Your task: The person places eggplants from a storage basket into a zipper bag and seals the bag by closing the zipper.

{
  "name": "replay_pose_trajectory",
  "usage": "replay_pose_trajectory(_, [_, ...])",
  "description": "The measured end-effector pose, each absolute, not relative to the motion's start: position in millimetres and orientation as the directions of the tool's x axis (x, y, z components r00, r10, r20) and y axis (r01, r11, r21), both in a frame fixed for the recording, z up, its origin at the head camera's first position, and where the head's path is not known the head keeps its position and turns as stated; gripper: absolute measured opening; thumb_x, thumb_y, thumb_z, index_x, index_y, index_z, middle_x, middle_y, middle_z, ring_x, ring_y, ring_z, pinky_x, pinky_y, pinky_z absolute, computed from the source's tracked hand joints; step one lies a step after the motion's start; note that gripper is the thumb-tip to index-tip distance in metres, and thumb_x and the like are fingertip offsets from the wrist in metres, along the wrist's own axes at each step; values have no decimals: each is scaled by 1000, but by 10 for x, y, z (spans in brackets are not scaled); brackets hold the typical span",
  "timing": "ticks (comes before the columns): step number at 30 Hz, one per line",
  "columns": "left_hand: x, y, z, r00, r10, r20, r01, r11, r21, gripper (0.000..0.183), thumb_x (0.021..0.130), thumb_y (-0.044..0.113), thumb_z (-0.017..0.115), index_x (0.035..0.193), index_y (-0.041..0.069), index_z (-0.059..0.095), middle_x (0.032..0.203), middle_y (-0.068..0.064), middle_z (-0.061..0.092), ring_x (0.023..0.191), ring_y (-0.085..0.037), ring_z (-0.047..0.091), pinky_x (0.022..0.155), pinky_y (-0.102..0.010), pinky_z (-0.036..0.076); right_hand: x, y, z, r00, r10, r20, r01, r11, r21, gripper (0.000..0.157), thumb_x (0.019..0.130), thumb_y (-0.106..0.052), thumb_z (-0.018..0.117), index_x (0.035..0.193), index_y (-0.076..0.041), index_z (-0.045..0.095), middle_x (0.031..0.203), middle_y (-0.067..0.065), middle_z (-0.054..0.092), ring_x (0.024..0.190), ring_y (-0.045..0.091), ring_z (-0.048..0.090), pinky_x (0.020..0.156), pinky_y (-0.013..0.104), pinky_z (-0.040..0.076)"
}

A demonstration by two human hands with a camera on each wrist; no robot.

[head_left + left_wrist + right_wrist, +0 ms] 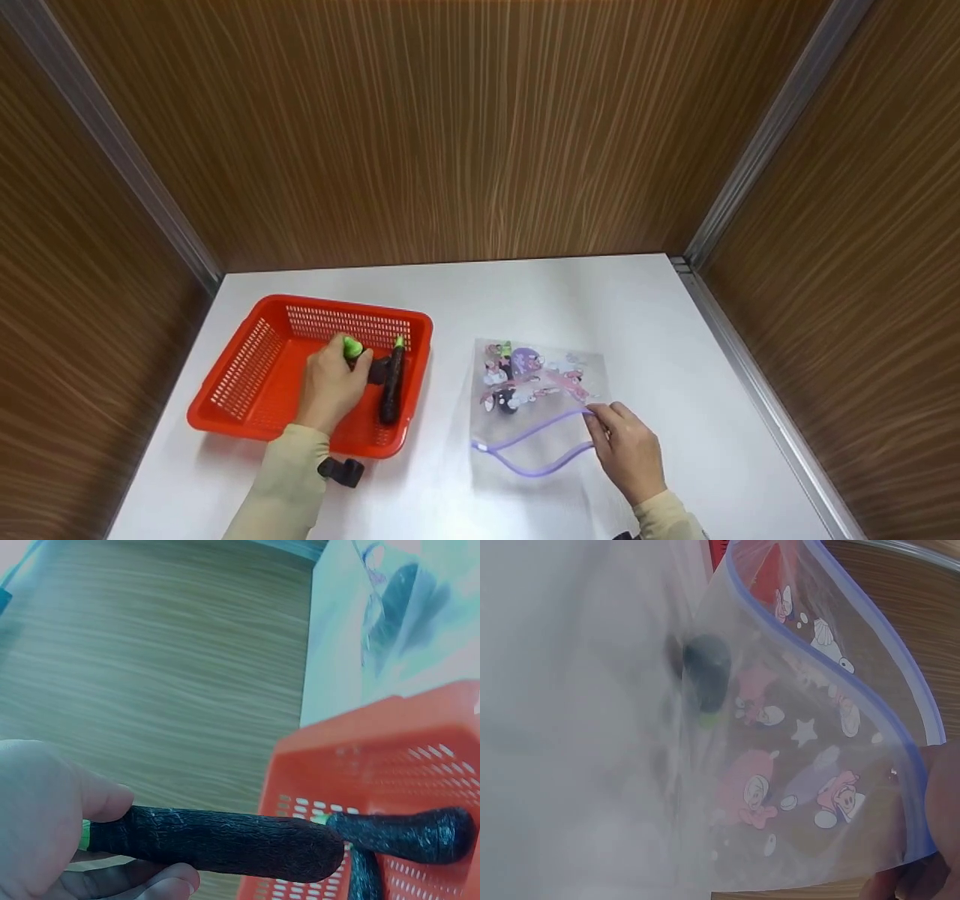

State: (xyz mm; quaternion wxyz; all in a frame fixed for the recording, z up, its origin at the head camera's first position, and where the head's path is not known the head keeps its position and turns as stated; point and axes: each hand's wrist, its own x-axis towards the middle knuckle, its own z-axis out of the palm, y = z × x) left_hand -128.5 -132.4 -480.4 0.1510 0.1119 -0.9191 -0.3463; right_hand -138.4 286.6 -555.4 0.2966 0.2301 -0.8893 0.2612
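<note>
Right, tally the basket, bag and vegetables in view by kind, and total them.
Red perforated plastic basket: 1
Clear printed plastic bag with purple zip edges: 1
Dark, elongated eggplants: 4 (one in the left hand, two in the basket, one inside the bag)
Total: 6

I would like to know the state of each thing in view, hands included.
Held eggplant: gripped near one end
Left hand: gripping it
Basket: upright, uncovered
Other eggplants: inside the basket
Bag: unzipped, mouth open
Bagged eggplant: inside, seen through plastic
Right hand: holding the bag's edge
</note>
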Motion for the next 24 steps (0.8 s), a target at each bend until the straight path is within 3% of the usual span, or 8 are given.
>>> replay_pose_trajectory(7, [-1234,-1204,-4741,-897,-281,340,16,749,662,16,83,22,65,84,8,56,71,-6,53,67,-22,49,60,-33,42,-1399,2850,-5564,-717,-272,642,-572,756,-318,9,82,-17,67,89,-11,69,68,-13,47,51,1,38,41,20,35])
replay_pose_trajectory(15, [-1168,-1041,-4651,-886,-259,384,82,727,682,18,81,23,68,88,9,59,80,-2,55,75,-19,50,71,-33,47,-1412,2820,-5545,-713,-269,648,-567,765,-306,9,82,-18,66,87,-12,68,67,-14,45,50,2,38,41,22,34])
replay_pose_trajectory(24, [-1062,-836,-4560,-891,-162,424,208,684,699,17,81,20,68,94,11,60,87,3,57,78,-14,52,73,-30,49,-1409,2810,-5524,-712,-270,648,-567,765,-305,8,83,-18,65,87,-12,68,65,-13,44,50,2,37,42,22,35])
